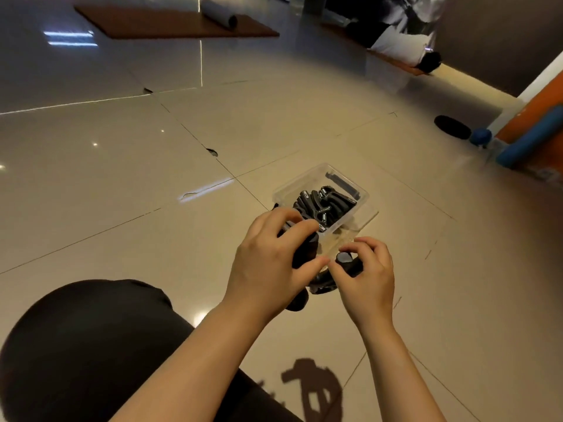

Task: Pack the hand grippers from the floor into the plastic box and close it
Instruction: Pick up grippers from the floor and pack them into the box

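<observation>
A clear plastic box (pixel 359 196) stands open on the floor with several black hand grippers (pixel 323 205) piled inside. Just in front of the box's near edge, both my hands hold one more black hand gripper (pixel 304 254). My left hand (pixel 271 263) is curled round its left foam handle. My right hand (pixel 365 275) pinches its other handle, whose round end (pixel 344 257) faces up. The gripper's spring part shows dark below my hands. No lid is visible.
The tiled floor (pixel 152 178) stretches all around. My dark-clothed knee (pixel 85 345) fills the lower left. A brown mat (pixel 170 25) with a rolled grey mat lies far back. A person lies on a mat (pixel 399 41) at top right. A blue roller (pixel 530 138), a blue ball and a black disc sit at right.
</observation>
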Demonstrator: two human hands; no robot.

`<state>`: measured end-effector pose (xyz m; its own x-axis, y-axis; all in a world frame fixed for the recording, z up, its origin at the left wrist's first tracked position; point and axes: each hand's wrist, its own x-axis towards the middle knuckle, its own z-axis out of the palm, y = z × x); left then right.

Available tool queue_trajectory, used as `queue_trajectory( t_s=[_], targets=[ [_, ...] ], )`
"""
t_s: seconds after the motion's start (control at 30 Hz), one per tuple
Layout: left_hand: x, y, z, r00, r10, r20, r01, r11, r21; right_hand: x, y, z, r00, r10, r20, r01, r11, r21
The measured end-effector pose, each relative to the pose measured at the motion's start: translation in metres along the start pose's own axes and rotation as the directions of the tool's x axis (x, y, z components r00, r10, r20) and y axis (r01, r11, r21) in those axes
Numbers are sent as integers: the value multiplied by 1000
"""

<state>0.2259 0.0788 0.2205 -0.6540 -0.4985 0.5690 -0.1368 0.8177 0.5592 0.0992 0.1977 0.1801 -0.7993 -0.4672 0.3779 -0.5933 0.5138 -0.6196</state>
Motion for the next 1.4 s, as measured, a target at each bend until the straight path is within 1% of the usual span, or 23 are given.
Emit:
queue_trajectory(
  t_s=[0.1,0.3,0.5,0.6,0.67,0.8,0.93,1.0,1.17,1.27,1.4],
  targets=[
    [15,16,37,999,-32,6,32,999,32,30,36,-15,993,-93,71,91,996,20],
    [42,25,95,985,-172,-23,173,972,161,96,117,-42,982,-113,148,110,993,30],
    [64,32,131,949,-292,-118,314,907,281,168,168,-46,955,-190,229,172,980,98],
    [71,32,141,926,-335,-175,375,869,323,197,179,-38,933,-234,272,204,970,134],
    [73,31,151,908,-373,-188,416,848,329,212,182,-30,913,-274,302,239,960,148],
    [80,34,173,881,-423,-211,472,810,347,238,186,-14,851,-379,364,339,925,171],
    [89,36,189,847,-440,-300,526,777,345,266,193,0,780,-483,398,425,876,229],
    [94,35,197,824,-459,-331,559,753,348,282,198,6,756,-510,410,448,860,244],
    [106,30,222,775,-500,-386,624,702,344,316,208,19,756,-529,385,450,848,280],
    [111,25,238,742,-537,-402,663,678,318,333,215,30,759,-509,406,417,859,297],
    [117,16,258,703,-569,-426,706,632,320,354,220,50,737,-510,444,402,858,319]
  ],
)
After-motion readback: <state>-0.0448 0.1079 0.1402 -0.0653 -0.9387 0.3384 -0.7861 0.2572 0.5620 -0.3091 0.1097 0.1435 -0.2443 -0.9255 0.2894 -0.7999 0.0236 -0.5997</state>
